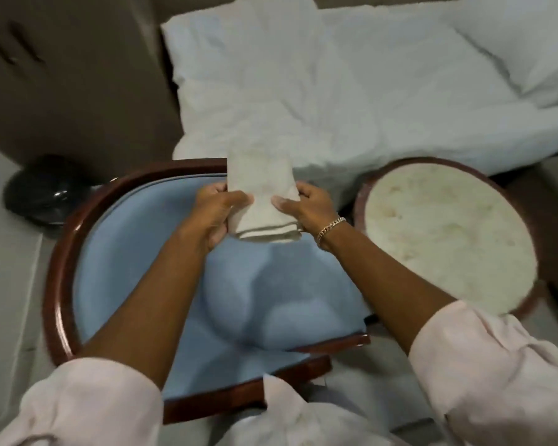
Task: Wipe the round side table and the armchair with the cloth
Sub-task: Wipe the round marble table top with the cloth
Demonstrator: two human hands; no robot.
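A folded beige cloth (261, 194) is held up in the air over the armchair (136, 259), which has a light blue seat and a dark red-brown wooden frame. My left hand (216, 214) grips the cloth's left edge and my right hand (306, 207), with a gold bracelet on the wrist, grips its right edge. The round side table (445, 233) stands right of the chair, with a pale mottled top and a dark wooden rim. Neither hand touches the table or the chair.
A bed with white rumpled bedding (335, 85) lies beyond the chair and table. A black bin with a liner (42, 191) sits on the floor at the left. A brown wall panel (62, 75) rises behind it.
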